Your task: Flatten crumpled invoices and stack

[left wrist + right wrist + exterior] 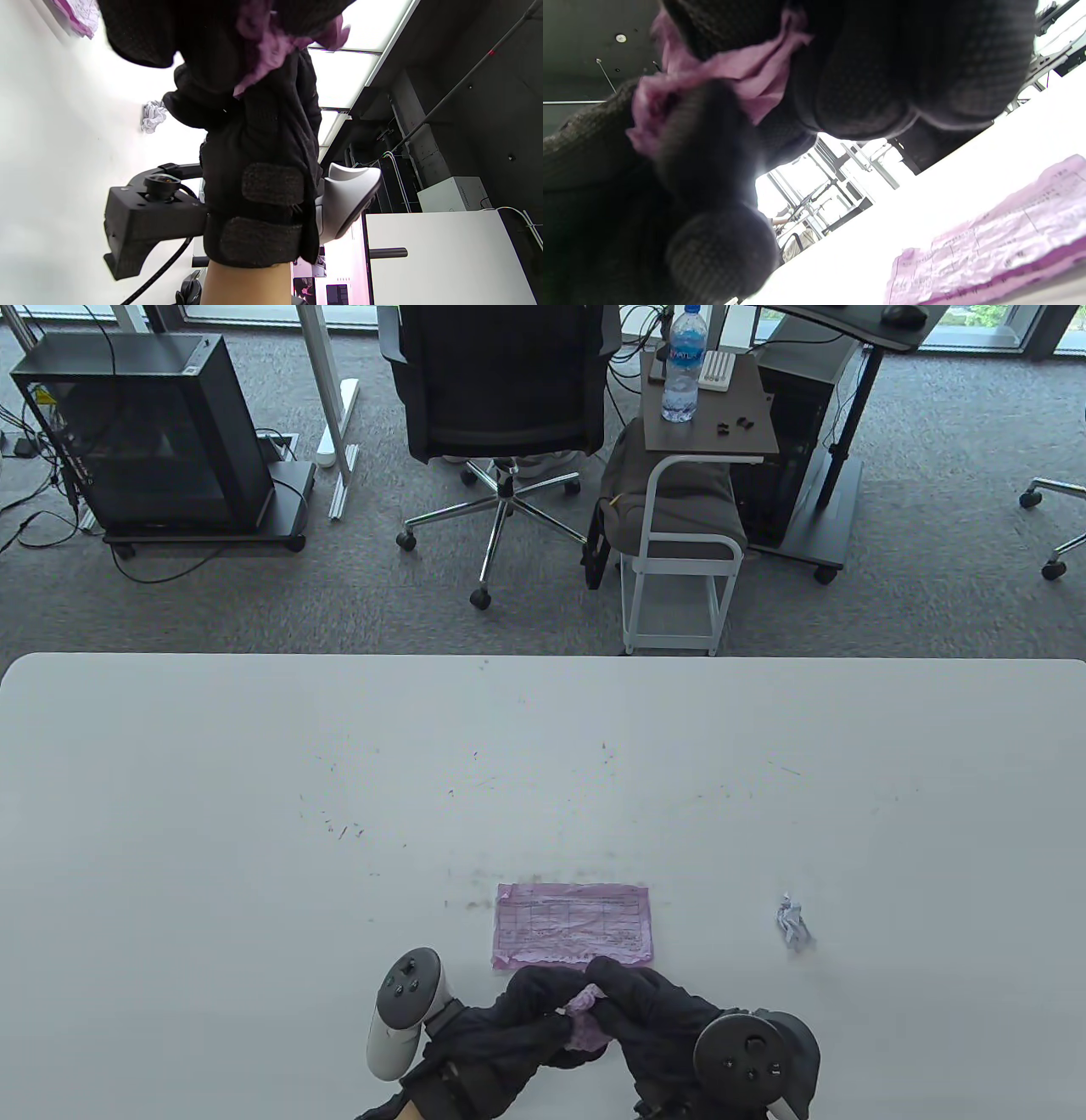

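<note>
A flattened pink invoice point(573, 925) lies on the white table point(254, 814) near the front edge; it also shows in the right wrist view point(1001, 250). Just in front of it, my left hand point(517, 1018) and right hand point(645, 1001) together hold a crumpled pink invoice point(585, 1016) above the table. The paper is pinched between the gloved fingers in the left wrist view point(271, 42) and in the right wrist view point(742, 72). A crumpled white invoice point(793, 922) lies to the right; it also shows in the left wrist view point(152, 116).
The table's far edge point(543, 657) runs across the middle of the table view. Beyond it stand an office chair point(501, 398), a small white cart point(687, 526) with a water bottle point(683, 364), and a black PC case point(153, 432).
</note>
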The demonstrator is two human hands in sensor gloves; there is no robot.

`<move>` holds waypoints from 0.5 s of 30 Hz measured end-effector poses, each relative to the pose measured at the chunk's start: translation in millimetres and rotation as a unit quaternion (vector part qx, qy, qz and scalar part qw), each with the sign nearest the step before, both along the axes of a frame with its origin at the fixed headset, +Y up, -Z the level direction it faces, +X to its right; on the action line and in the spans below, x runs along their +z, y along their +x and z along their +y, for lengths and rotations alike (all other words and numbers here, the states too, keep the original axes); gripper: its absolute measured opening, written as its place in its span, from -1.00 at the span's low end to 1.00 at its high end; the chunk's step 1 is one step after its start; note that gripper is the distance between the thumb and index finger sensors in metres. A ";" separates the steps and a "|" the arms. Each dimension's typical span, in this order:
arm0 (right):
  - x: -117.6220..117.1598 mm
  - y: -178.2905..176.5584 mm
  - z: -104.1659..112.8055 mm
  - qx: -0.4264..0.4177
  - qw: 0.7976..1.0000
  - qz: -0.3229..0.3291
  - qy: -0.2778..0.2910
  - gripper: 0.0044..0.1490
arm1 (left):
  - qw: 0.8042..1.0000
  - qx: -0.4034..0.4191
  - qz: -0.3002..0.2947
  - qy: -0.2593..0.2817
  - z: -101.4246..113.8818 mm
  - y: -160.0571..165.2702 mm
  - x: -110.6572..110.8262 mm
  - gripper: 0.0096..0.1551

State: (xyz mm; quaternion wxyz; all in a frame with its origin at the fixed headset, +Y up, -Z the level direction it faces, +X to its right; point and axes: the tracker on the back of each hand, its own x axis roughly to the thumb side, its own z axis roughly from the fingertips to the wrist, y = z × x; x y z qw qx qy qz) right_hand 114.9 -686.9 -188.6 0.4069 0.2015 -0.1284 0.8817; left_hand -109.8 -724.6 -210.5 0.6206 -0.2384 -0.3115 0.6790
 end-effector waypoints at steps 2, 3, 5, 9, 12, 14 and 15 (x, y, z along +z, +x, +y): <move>-0.1 0.1 0.2 -0.002 1.000 0.000 0.002 -0.51 | 0.999 -0.023 0.029 0.016 1.9 -3.3 -1.6 -0.34; -0.5 0.9 0.3 -0.009 1.000 0.000 0.002 -0.51 | 0.998 -0.031 0.042 0.022 2.6 -5.1 -2.1 -0.34; -1.3 2.8 0.6 -0.029 1.000 -0.003 -0.004 -0.51 | 0.998 -0.034 0.048 0.023 3.1 -7.0 -2.4 -0.33; -3.1 11.9 1.4 -0.054 0.998 -0.013 -0.020 -0.50 | 0.993 -0.051 0.101 0.040 4.1 -14.2 -4.1 -0.33; -4.9 14.9 -1.0 -0.062 0.997 -0.012 -0.045 -0.50 | 0.989 -0.046 0.131 0.048 4.5 -18.3 -4.9 -0.34; -6.8 13.5 -3.6 -0.060 0.996 -0.005 -0.066 -0.50 | 0.984 -0.063 0.150 0.076 7.5 -20.2 -4.3 -0.36; -7.5 12.0 -5.7 -0.052 0.995 0.009 -0.082 -0.50 | 0.978 -0.076 0.167 0.101 10.1 -21.8 -3.6 -0.37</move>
